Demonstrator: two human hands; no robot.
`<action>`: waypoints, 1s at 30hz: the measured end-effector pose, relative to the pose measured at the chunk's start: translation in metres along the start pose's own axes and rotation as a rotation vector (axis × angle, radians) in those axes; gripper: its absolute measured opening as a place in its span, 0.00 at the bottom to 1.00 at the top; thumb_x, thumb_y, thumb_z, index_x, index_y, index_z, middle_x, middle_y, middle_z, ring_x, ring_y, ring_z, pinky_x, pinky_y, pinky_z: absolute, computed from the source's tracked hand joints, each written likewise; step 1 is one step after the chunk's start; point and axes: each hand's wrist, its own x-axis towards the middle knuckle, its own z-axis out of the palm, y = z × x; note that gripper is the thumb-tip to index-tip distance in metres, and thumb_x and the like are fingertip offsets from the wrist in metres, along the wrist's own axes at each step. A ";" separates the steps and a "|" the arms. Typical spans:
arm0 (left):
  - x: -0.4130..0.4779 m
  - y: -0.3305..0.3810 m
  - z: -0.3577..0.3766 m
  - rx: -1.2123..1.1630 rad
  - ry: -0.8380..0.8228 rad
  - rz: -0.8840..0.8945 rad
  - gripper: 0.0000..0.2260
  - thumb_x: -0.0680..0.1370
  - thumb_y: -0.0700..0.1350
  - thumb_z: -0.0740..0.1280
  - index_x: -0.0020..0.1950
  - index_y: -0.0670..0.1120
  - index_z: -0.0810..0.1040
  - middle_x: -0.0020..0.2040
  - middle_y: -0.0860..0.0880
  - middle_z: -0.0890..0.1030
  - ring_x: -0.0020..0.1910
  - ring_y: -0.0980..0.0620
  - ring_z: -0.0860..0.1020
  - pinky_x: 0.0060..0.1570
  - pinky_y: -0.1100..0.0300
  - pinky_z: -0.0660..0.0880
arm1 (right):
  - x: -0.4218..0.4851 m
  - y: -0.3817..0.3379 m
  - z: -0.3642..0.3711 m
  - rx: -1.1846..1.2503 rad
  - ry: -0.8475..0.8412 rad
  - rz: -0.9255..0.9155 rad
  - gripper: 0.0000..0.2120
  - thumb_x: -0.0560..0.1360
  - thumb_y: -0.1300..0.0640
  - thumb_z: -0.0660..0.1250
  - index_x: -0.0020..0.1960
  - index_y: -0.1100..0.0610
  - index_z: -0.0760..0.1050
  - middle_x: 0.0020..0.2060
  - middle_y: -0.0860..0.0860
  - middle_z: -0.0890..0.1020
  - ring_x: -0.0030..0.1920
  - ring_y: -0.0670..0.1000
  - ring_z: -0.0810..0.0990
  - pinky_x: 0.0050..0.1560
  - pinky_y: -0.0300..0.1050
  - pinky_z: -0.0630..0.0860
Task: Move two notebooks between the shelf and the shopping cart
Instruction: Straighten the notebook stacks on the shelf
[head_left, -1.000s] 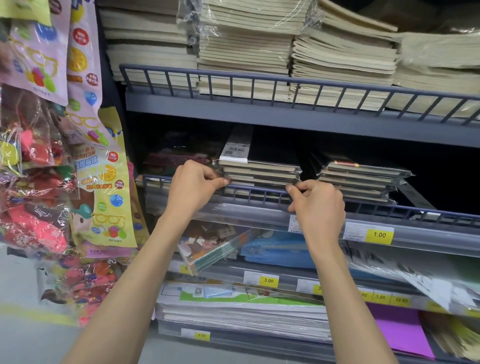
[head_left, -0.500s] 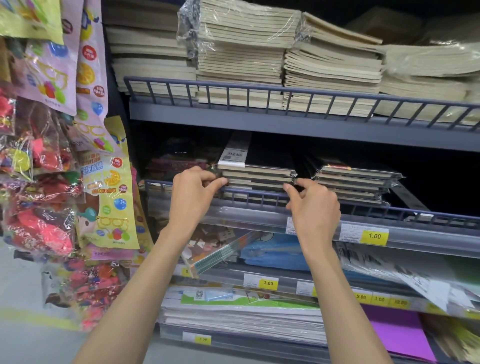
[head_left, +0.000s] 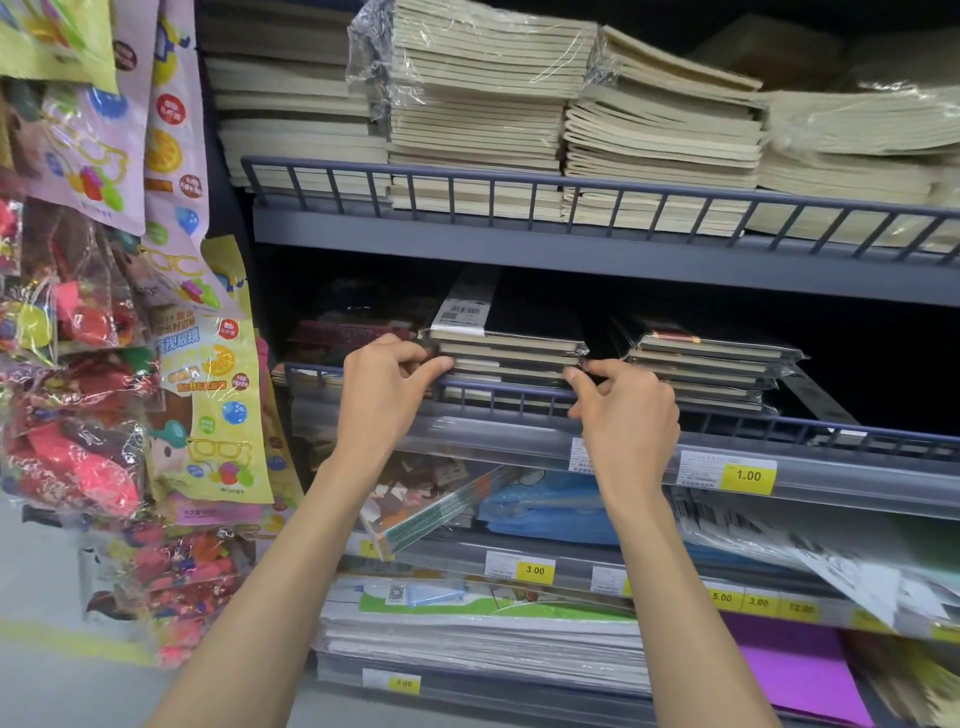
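The shelf (head_left: 519, 421) in front of you has a blue wire rail along its edge and a clear price strip below it. On it, at the middle, sits a stack of black notebooks (head_left: 511, 348) wrapped in plastic, the top one carrying a white barcode label. A second wrapped stack (head_left: 711, 366) lies just to its right. Your left hand (head_left: 387, 400) pinches the left ends of the upper notebooks, thumb below and fingers above. Your right hand (head_left: 626, 415) grips the right end of the same stack, fingertips curled over the rail. A yellow price tag (head_left: 748, 475) reading 1.00 sits on the strip, right of your right wrist.
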 end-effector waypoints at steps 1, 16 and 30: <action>0.001 0.000 0.000 -0.001 -0.006 -0.003 0.09 0.74 0.47 0.76 0.44 0.41 0.87 0.35 0.50 0.78 0.32 0.59 0.72 0.35 0.75 0.66 | 0.000 0.000 -0.001 -0.005 -0.006 0.002 0.13 0.78 0.46 0.69 0.57 0.52 0.84 0.31 0.49 0.85 0.41 0.51 0.84 0.41 0.43 0.74; -0.005 0.003 -0.009 -0.108 0.095 0.054 0.10 0.78 0.49 0.71 0.48 0.43 0.87 0.38 0.50 0.82 0.29 0.58 0.78 0.35 0.69 0.73 | -0.002 -0.011 -0.010 0.108 0.078 -0.089 0.15 0.79 0.44 0.67 0.57 0.53 0.84 0.26 0.44 0.81 0.30 0.45 0.81 0.40 0.50 0.82; -0.003 0.002 -0.001 -0.109 0.091 0.042 0.08 0.77 0.48 0.73 0.47 0.44 0.87 0.38 0.54 0.81 0.33 0.59 0.79 0.40 0.62 0.79 | 0.002 -0.011 -0.003 0.074 0.059 -0.031 0.13 0.80 0.47 0.66 0.47 0.54 0.84 0.25 0.46 0.81 0.28 0.46 0.80 0.39 0.45 0.80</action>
